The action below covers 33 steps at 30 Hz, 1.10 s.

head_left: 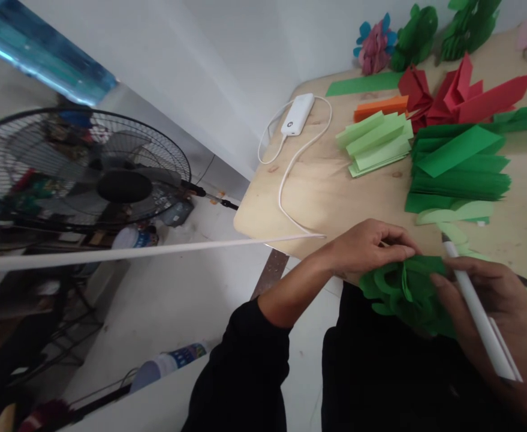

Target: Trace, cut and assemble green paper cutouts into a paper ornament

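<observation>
At the table's near edge, my left hand (373, 246) pinches the top of a dark green paper cutout (391, 285) with looped, scalloped layers. The cutout hangs over my lap. My right hand (503, 300) is closed around a white pen (479, 312), its tip pointing up and away from me. The thumb of that hand lies at the cutout's right side; whether it also grips the paper I cannot tell. Just beyond the pen tip are pale green scalloped paper pieces (454, 213) on the table.
Stacks of folded dark green (461, 162), light green (378, 144) and red paper (465, 96) lie on the wooden table (308, 186). Finished paper shapes (413, 39) stand behind. A white power bank (298, 114) has a cable running off the left edge. A fan (123, 186) stands left.
</observation>
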{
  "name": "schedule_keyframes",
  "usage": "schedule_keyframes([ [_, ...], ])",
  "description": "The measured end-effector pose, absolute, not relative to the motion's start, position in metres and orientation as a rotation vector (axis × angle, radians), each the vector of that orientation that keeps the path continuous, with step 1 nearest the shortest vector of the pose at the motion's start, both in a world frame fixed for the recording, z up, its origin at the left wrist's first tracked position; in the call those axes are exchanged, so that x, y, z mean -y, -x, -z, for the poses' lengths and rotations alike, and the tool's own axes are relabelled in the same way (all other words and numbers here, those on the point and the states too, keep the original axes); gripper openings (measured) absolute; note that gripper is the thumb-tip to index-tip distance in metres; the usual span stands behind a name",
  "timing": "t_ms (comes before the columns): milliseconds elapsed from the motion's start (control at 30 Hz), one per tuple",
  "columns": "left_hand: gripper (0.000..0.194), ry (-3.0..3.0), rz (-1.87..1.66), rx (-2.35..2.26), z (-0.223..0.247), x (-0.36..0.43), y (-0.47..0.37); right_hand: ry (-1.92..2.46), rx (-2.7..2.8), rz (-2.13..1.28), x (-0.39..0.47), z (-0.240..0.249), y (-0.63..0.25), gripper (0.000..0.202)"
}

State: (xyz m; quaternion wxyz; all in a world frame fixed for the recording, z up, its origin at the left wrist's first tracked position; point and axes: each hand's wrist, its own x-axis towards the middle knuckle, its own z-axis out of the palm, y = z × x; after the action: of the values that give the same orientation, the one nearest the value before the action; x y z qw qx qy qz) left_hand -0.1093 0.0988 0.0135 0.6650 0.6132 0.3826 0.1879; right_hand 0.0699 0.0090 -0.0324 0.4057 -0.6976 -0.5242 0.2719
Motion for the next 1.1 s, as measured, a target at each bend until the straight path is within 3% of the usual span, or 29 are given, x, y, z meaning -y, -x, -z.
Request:
schedule_keyframes([
  [433, 0.02, -1.462, -0.152, -0.613, -0.015, -0.128, 0.112, 1.791, 1.412, -0.593, -0.009, 0.029, -0.066, 0.033],
  [1100, 0.007, -1.413, -0.054, -0.536, -0.012, -0.147, 0.102, 1.704, 1.475, -0.621, -0.012, 0.031, -0.068, 0.03],
])
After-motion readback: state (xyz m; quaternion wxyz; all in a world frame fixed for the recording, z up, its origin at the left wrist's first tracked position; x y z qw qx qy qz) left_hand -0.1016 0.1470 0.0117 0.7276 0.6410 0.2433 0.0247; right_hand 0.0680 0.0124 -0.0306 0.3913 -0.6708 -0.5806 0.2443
